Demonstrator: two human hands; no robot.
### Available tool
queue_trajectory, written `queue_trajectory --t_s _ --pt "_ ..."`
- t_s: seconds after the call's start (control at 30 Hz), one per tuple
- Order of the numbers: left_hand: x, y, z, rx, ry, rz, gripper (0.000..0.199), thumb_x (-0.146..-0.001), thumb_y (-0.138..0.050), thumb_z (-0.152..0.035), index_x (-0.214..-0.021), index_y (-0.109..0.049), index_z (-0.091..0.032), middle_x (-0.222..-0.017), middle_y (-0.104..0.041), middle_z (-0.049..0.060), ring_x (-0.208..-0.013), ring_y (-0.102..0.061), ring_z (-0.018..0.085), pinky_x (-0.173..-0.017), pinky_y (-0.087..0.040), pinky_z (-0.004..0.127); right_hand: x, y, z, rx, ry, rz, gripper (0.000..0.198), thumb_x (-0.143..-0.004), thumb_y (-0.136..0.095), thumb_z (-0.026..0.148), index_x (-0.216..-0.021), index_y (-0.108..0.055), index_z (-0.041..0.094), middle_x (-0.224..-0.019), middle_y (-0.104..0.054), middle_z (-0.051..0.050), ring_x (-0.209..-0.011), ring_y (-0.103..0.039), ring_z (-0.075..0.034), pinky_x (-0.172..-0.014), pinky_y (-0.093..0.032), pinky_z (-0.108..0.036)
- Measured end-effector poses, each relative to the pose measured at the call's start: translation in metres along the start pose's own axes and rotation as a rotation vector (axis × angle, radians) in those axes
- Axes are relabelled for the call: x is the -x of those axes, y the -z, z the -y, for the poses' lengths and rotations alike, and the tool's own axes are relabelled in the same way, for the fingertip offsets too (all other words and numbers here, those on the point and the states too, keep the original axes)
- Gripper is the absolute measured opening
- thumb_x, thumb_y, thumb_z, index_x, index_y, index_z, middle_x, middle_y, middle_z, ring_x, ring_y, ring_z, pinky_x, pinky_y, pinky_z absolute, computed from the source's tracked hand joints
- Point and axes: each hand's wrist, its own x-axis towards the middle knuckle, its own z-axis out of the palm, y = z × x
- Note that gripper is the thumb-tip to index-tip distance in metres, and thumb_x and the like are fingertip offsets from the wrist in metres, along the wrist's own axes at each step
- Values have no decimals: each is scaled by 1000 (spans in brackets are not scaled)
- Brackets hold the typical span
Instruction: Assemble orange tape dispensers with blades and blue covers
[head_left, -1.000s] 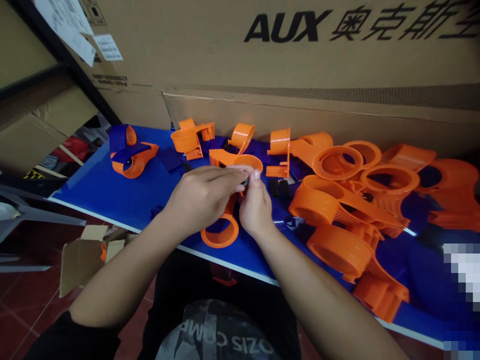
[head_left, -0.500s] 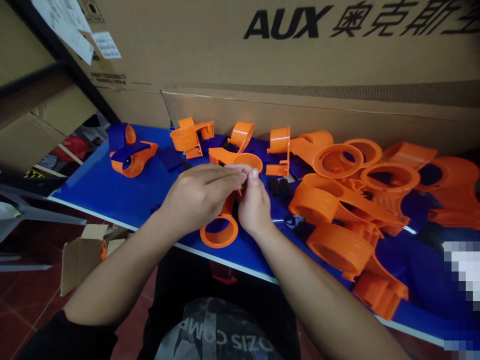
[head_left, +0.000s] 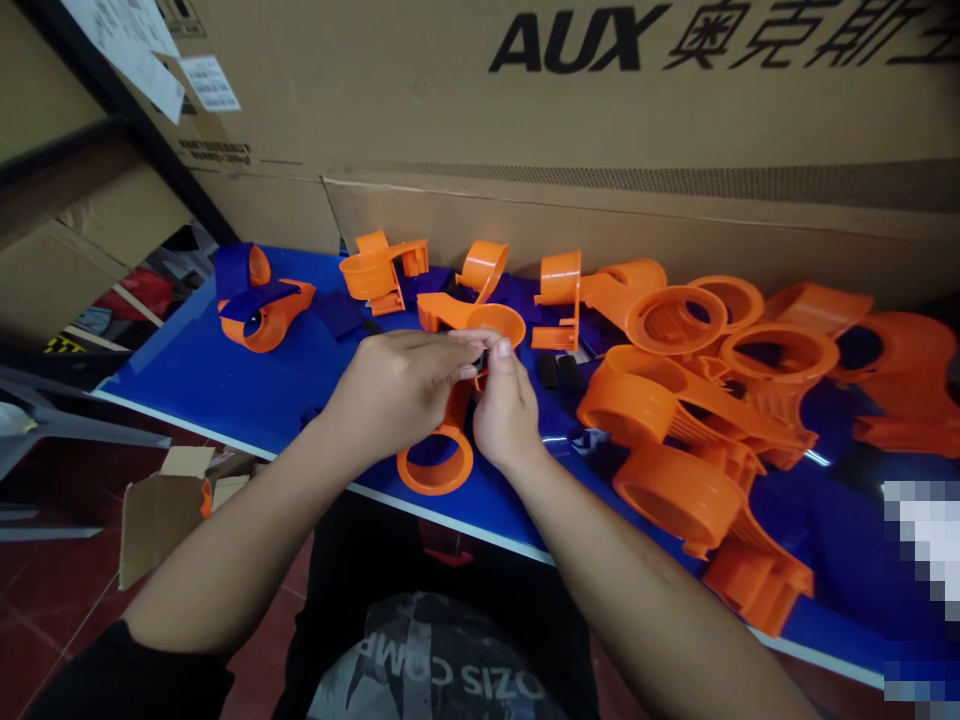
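Centrally, both hands [head_left: 397,385] [head_left: 508,410] at orange holder [head_left: 435,481], near table edge [head_left: 450,524], room leftward

Fingers [head_left: 450,352] partly hide a small dark piece [head_left: 482,360] and an orange holder [head_left: 437,482].

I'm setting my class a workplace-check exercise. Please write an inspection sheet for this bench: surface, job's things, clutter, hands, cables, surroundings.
Surface: blue tabletop with a pale front edge.
Job's things: orange tape dispenser, ring end toward the person, partly hidden by the hands; small dark piece at the fingertips.
Clutter: heaped orange dispensers at right; two black pieces beyond the right hand.
Hands: left hand pinches the dark piece; right hand curls close beside it, grip partly hidden.
Cables: nothing seen.
Surroundings: AUX cardboard box behind; open carton below, at left.
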Motion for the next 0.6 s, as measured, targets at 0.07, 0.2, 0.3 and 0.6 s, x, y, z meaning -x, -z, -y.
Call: queue_trajectory --t_s 0.07,0.2,0.3,0.6 --pt "0 1 0 11 47 32 21 -90 -72 -7 -101 -83 -21 -102 -86 4 -85 -83 19 -77 -66 26 1 0 -2 -1 -2 5 56 -111 -32 65 -114 -75 28 -123 -77 -4 -122 -70 -25 -112 -51 -42" --pt "-2 3 1 63 114 76 26 -89 -72 -5 -104 -84 -23 -103 -86 2 -86 -83 18 -77 -64 25 2 -1 -5 -1 -19 -10 55 -110 -35 66 -113 -74 28 -120 -76 -4 -120 -69 -25 -111 -51 -42" --pt "-5 2 2 133 177 108 27 -91 -73 -8 -108 -84 -26 -107 -86 1 -89 -83 18 -80 -64 25 -1 0 -4 -7 -31 -1 52 -109 -37 66 -108 -73 28 -113 -75 -4 -114 -69 -25 -107 -53 -41" --pt "28 14 -16 123 441 3 50 -103 -67 -33 -151 -59 -23 -147 -70 12 -136 -68 26 -116 -55 43 -14 3 -11 -56 -64 -18 40 -100 -55 61 -104 -77 27 -114 -76 -7 -116 -69 -30 -100 -56 -47"
